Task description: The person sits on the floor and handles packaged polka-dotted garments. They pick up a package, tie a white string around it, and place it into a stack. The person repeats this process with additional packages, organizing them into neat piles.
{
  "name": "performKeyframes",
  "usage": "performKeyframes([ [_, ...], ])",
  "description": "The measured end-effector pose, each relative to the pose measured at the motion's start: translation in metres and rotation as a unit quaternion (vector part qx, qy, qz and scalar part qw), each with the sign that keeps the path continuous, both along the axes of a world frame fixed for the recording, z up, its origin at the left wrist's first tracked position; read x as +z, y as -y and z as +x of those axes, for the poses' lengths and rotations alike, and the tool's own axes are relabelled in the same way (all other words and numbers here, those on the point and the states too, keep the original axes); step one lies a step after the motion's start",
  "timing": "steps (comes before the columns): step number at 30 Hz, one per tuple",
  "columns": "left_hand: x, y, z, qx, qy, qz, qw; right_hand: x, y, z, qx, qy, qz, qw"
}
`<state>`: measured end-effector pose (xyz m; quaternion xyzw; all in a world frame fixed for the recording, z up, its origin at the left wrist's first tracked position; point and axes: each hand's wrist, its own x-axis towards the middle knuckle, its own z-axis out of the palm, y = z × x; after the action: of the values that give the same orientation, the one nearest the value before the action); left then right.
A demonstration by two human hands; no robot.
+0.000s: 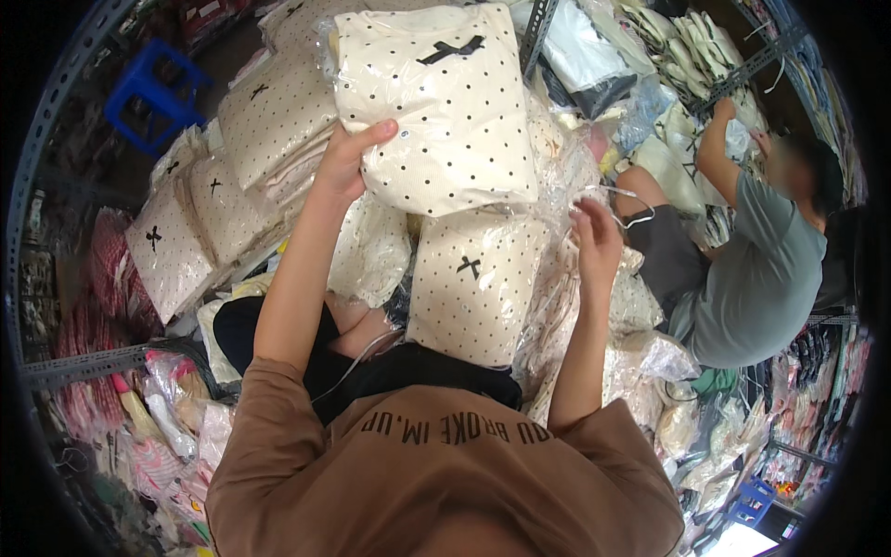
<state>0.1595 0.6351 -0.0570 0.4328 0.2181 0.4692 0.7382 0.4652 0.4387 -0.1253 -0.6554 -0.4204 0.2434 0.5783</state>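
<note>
My left hand (351,157) grips the lower left edge of a folded cream garment with black polka dots and a black bow (445,111), wrapped in clear plastic, with the thumb on top. My right hand (597,233) is raised to the right of it, fingers apart and slightly curled, holding nothing; a thin white cord (630,191) passes near its fingertips. Below the held garment, another bagged polka-dot garment (480,299) lies in front of my lap. More bagged polka-dot garments (285,132) are stacked at the left.
A co-worker in a grey-green shirt (759,271) sits at the right, hands among bagged clothes. Heaps of bagged garments (654,390) lie on the right. A blue plastic stool (154,94) stands at upper left. Perforated metal shelf posts (537,35) and rails (90,367) border the space.
</note>
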Motion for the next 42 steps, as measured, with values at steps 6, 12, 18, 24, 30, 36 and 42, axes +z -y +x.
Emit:
performKeyframes([
  [6, -0.013, 0.022, -0.011, -0.034, -0.040, 0.012, 0.999, 0.072, -0.042, -0.054, 0.178, -0.184, -0.037, 0.966],
  [12, -0.006, 0.044, -0.018, -0.075, -0.106, 0.086, 0.988, 0.047, -0.069, -0.065, 0.217, -0.375, -0.004, 0.901],
  [18, 0.009, 0.056, -0.005, -0.097, -0.194, 0.186, 0.958, -0.002, -0.062, -0.053, 0.211, -0.445, 0.064, 0.868],
  [24, 0.022, 0.061, 0.026, -0.114, -0.290, 0.318, 0.896, -0.051, -0.070, -0.026, 0.207, -0.534, 0.122, 0.811],
  [30, 0.052, 0.055, 0.037, -0.225, -0.312, 0.326, 0.863, -0.100, -0.091, 0.006, 0.362, -0.582, 0.282, 0.672],
  [36, 0.027, 0.022, 0.046, 0.123, -0.127, 0.257, 0.950, -0.099, -0.077, 0.018, 0.313, -0.563, 0.220, 0.732],
  [42, -0.057, 0.020, 0.042, 0.014, -0.163, -0.081, 0.983, -0.071, -0.079, 0.020, 0.187, -0.480, 0.076, 0.854],
])
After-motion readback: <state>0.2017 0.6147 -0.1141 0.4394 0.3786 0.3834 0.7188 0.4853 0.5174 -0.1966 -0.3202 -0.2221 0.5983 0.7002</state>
